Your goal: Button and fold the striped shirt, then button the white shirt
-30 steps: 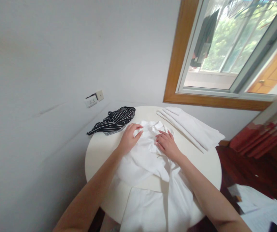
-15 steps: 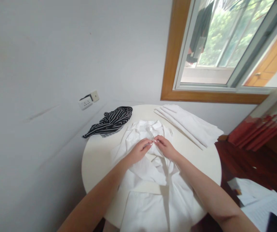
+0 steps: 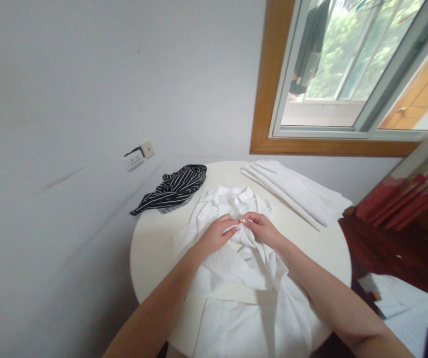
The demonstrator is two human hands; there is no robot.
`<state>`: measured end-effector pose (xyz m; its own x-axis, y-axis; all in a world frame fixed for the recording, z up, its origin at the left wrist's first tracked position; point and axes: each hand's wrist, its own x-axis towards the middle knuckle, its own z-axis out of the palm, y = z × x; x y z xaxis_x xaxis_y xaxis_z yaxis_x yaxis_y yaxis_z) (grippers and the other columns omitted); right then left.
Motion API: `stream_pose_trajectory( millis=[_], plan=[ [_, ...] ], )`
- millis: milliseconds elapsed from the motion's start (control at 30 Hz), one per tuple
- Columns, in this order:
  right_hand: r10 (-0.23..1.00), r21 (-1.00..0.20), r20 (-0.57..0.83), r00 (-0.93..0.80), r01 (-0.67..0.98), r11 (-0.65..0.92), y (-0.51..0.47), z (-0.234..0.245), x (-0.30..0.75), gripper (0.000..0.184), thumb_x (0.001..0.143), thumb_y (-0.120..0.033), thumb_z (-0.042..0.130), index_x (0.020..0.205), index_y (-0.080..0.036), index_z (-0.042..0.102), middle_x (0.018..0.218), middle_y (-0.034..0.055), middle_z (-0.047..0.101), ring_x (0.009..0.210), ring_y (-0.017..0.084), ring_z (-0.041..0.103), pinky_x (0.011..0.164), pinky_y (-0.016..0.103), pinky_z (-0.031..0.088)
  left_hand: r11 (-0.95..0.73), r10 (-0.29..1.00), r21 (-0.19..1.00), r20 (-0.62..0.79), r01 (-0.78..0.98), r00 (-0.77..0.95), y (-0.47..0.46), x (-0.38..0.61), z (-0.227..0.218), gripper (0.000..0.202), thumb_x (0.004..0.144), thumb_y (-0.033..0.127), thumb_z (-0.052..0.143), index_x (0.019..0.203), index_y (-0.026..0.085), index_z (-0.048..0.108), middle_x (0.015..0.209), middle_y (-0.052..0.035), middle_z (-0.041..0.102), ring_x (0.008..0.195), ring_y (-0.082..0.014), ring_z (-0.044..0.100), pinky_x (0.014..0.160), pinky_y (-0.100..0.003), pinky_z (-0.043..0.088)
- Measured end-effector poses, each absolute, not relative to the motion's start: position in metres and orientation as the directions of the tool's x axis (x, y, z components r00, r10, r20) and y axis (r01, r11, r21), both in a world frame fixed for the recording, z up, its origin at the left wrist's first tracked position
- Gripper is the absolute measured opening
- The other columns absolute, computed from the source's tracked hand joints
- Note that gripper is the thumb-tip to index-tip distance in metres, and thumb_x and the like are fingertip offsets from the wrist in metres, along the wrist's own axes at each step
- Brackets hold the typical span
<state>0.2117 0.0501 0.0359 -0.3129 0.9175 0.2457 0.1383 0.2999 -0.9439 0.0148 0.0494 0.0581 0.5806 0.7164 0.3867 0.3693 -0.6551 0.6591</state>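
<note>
A white shirt [image 3: 236,271] with a collar lies spread and rumpled on the round cream table [image 3: 150,248], its lower part hanging toward me over the near edge. Near the collar, my left hand [image 3: 219,232] pinches an edge of the shirt's cloth between thumb and fingers. Close against it, my right hand [image 3: 261,227] is also closed on the cloth, the fingertips of both hands nearly touching. Whatever small detail lies between the fingertips is hidden.
Black-and-white striped cloth [image 3: 180,186] lies bunched at the table's back left. Folded white cloth [image 3: 296,191] rests at the back right, slightly over the edge. A wall with a socket [image 3: 134,160] borders the left, and papers [image 3: 415,318] sit lower right.
Both hands have shifted slightly down and to the right in view, still on the shirt. Its front cloth is more gathered under the right hand. The whole view has moved a little.
</note>
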Motion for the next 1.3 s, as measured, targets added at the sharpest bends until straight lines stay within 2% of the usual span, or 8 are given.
stream_pose_trajectory(
  millis=[200,367,500,700,800,1000,1133,1300],
  plan=[
    [0.912,-0.956,0.206,-0.356,0.126,0.265,0.047,0.041,0.218,0.035,0.079,-0.052,0.058,0.074,-0.017,0.059,0.060,-0.0031,0.048,0.055,0.009,0.042,0.051,0.021,0.036,-0.655,0.728,0.629,0.376,0.419,0.573,0.044,0.017,0.058,0.027,0.090,0.034,0.044,0.099,0.021,0.065,0.090,-0.0042,0.061,0.086,-0.0158,0.056,0.081,-0.026,0.042],
    [0.894,-0.938,0.221,-0.390,0.165,0.304,0.049,0.042,0.219,0.033,0.080,-0.050,0.058,0.077,-0.017,0.063,0.066,-0.0009,0.055,0.062,0.011,0.049,0.059,0.023,0.040,-0.662,0.713,0.626,0.359,0.412,0.602,0.046,0.015,0.054,0.022,0.089,0.033,0.047,0.099,0.021,0.063,0.098,-0.0037,0.065,0.092,-0.0163,0.058,0.083,-0.025,0.041],
    [0.876,-0.918,0.249,-0.413,0.187,0.349,0.048,0.044,0.219,0.029,0.082,-0.045,0.057,0.090,-0.018,0.065,0.080,0.0022,0.063,0.076,0.015,0.057,0.071,0.027,0.045,-0.641,0.732,0.639,0.340,0.425,0.591,0.045,0.016,0.051,0.023,0.088,0.036,0.048,0.097,0.022,0.064,0.100,-0.0034,0.066,0.092,-0.0169,0.059,0.085,-0.026,0.041],
    [0.856,-0.886,0.275,-0.437,0.230,0.402,0.047,0.049,0.220,0.026,0.083,-0.038,0.057,0.100,-0.020,0.066,0.099,0.0054,0.068,0.094,0.019,0.061,0.088,0.035,0.045,-0.579,0.805,0.699,0.409,0.420,0.430,0.047,0.021,0.044,0.024,0.088,0.035,0.047,0.089,0.018,0.063,0.089,-0.0041,0.066,0.086,-0.0165,0.058,0.081,-0.026,0.041],
    [0.840,-0.839,0.326,-0.434,0.277,0.469,0.044,0.051,0.217,0.027,0.081,-0.034,0.060,0.104,-0.021,0.066,0.103,0.0054,0.068,0.097,0.020,0.061,0.090,0.035,0.045,-0.507,0.846,0.774,0.361,0.379,0.393,0.050,0.021,0.042,0.027,0.088,0.038,0.046,0.083,0.016,0.062,0.080,-0.0023,0.064,0.079,-0.0157,0.057,0.075,-0.024,0.041],
    [0.806,-0.762,0.345,-0.482,0.358,0.540,0.040,0.051,0.208,0.019,0.081,-0.028,0.059,0.098,-0.021,0.064,0.093,0.0026,0.068,0.085,0.016,0.061,0.078,0.028,0.047,-0.356,0.852,0.866,0.146,0.351,0.503,0.057,0.019,0.039,0.032,0.082,0.043,0.051,0.077,0.014,0.063,0.072,0.0008,0.061,0.071,-0.0142,0.054,0.066,-0.022,0.039],
    [0.829,-0.754,0.322,-0.457,0.406,0.517,0.043,0.048,0.209,0.010,0.078,-0.027,0.062,0.084,-0.020,0.064,0.080,0.0007,0.067,0.074,0.015,0.059,0.069,0.025,0.044,-0.357,0.844,0.857,0.126,0.371,0.521,0.059,0.017,0.039,0.032,0.081,0.043,0.053,0.075,0.014,0.065,0.068,0.0015,0.060,0.068,-0.0127,0.052,0.064,-0.021,0.037],
    [0.800,-0.759,0.340,-0.494,0.358,0.543,0.043,0.047,0.211,0.007,0.079,-0.025,0.060,0.080,-0.020,0.064,0.076,-0.0001,0.066,0.072,0.015,0.059,0.067,0.025,0.043,-0.342,0.797,0.889,0.103,0.304,0.595,0.060,0.013,0.041,0.030,0.079,0.042,0.056,0.076,0.013,0.066,0.071,-0.0007,0.063,0.069,-0.0131,0.054,0.064,-0.021,0.038]
  ],
)
